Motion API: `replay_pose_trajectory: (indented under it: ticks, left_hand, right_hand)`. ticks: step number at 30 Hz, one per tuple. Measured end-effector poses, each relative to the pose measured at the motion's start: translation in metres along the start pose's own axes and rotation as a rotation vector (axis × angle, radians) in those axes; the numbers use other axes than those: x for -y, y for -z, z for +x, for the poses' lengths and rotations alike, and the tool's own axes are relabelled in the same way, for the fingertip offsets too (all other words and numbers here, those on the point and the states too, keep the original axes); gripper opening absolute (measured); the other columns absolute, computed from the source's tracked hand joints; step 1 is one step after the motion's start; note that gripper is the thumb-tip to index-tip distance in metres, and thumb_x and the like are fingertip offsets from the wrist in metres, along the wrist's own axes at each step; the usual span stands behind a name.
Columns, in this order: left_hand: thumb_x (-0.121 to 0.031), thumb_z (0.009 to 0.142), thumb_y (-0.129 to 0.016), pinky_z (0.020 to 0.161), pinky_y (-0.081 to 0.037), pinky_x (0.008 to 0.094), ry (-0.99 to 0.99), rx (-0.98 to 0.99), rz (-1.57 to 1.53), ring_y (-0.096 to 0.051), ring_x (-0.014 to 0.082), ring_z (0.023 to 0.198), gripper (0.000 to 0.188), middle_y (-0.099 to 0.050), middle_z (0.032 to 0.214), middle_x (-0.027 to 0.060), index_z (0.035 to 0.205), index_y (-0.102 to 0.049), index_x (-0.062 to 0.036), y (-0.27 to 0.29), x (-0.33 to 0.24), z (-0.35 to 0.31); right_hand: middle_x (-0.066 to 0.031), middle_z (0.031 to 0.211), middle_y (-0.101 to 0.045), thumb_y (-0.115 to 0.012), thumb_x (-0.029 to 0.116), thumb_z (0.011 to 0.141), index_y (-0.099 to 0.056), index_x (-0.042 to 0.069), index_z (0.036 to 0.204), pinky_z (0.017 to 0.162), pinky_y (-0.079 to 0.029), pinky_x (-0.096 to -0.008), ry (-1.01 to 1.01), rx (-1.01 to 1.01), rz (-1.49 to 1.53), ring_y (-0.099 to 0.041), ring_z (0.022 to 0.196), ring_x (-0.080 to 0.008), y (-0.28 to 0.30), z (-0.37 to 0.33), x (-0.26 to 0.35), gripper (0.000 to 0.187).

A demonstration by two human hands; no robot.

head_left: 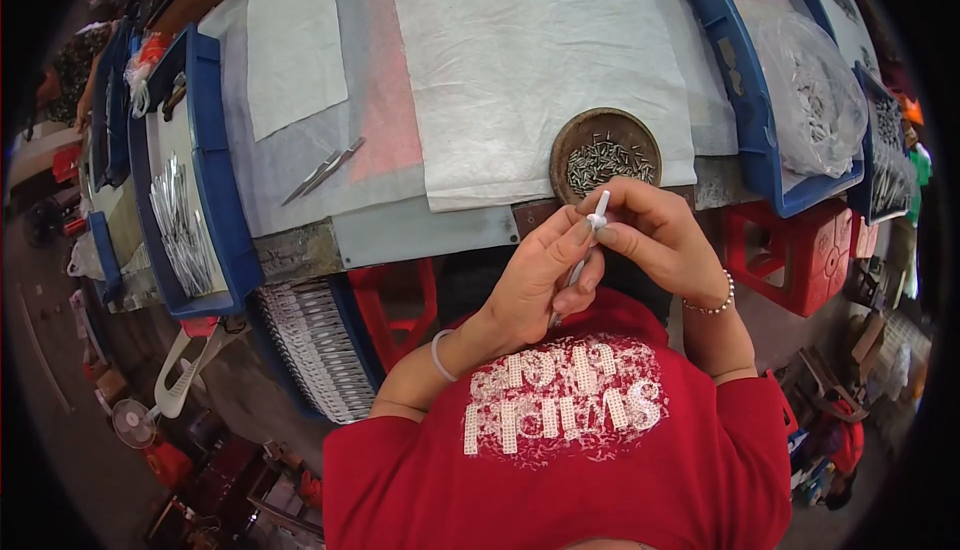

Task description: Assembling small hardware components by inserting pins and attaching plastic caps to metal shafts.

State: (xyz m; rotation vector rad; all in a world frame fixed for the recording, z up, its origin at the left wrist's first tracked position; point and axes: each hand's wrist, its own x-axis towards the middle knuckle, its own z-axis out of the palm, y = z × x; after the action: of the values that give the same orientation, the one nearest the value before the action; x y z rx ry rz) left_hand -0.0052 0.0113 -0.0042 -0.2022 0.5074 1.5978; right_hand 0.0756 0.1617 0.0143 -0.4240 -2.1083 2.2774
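Close in front of my chest, at the table's near edge, my two hands meet. My left hand (540, 275) is closed around a slim, pale metallic piece (577, 270) that runs up between the fingers. At its upper end, my right hand (655, 235) pinches a narrow white part (602, 205) between thumb and fingers. Whether these are one piece I cannot tell; the fingers cover much of it. Just beyond the hands stands a round brown bowl (558, 165) holding many small metal pins (610, 168). Pointed metal tweezers (322, 170) lie on the table to the left.
White cloth (530, 60) covers the table. A blue tray (215, 160) at left holds slim metal pieces (180, 220); another blue tray (735, 80) at right holds a plastic bag of metal parts (810, 100). Below are a rack of metal parts (315, 350) and red stools (805, 260).
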Motion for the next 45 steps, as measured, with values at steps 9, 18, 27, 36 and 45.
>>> replay_pose_trajectory:
  ticks: [9, 18, 27, 36, 45]
  left_hand:
    - [-0.030, 0.097, -0.042, 0.035, -0.028, 0.0182, 0.076, 0.067, -0.199, -0.032, 0.0045, 0.036, 0.021, -0.050, 0.062, 0.0014, 0.104, -0.047, -0.0109, 0.011, 0.008, 0.002]
    - [-0.028, 0.100, -0.030, 0.036, -0.026, 0.0180, 0.113, 0.067, -0.232, -0.032, 0.0045, 0.037, 0.025, -0.049, 0.059, 0.0011, 0.108, -0.048, -0.0133, 0.011, -0.008, -0.002]
    - [-0.021, 0.096, -0.035, 0.037, -0.029, 0.0190, 0.220, -0.036, -0.206, -0.038, 0.0070, 0.041, 0.017, -0.051, 0.065, 0.0031, 0.103, -0.049, -0.0128, 0.019, -0.031, -0.012]
    - [-0.032, 0.097, -0.037, 0.082, -0.049, 0.0370, -0.123, -0.032, -0.049, -0.059, 0.0265, 0.097, 0.037, -0.055, 0.115, 0.0169, 0.129, -0.037, -0.0128, 0.028, -0.102, -0.034]
    - [-0.009, 0.094, -0.044, 0.086, -0.046, 0.0319, -0.753, -0.421, 0.403, -0.057, 0.0181, 0.097, 0.032, -0.056, 0.114, 0.0152, 0.124, -0.042, 0.0000, 0.053, -0.124, -0.080]
  right_hand:
    - [0.0020, 0.080, -0.052, -0.055, 0.010, 0.090, -0.054, 0.000, 0.092, 0.065, -0.040, -0.0195, -0.126, 0.041, 0.098, -0.046, 0.076, -0.0034, 0.005, 0.000, -0.008, 0.011]
    - [-0.0058, 0.091, -0.058, -0.054, 0.000, 0.086, -0.058, -0.001, 0.099, 0.072, -0.044, -0.0233, 0.140, -0.171, -0.222, -0.056, 0.083, -0.0120, 0.011, 0.017, 0.018, 0.014]
    - [-0.0049, 0.096, -0.056, -0.057, 0.017, 0.070, -0.056, 0.006, 0.093, 0.069, -0.043, -0.0305, 0.560, 0.501, -1.226, -0.053, 0.081, -0.0193, -0.014, 0.043, 0.070, 0.025]
    - [-0.0071, 0.078, -0.050, -0.057, 0.012, 0.072, -0.051, 0.007, 0.080, 0.061, -0.046, -0.0339, 0.679, 0.520, -1.280, -0.055, 0.075, -0.0240, -0.011, 0.126, 0.103, 0.011]
    - [-0.0147, 0.086, -0.058, -0.053, 0.005, 0.082, -0.056, 0.001, 0.088, 0.070, -0.045, -0.0384, 0.558, 0.002, -1.179, -0.056, 0.076, -0.0317, 0.046, 0.300, 0.048, 0.008]
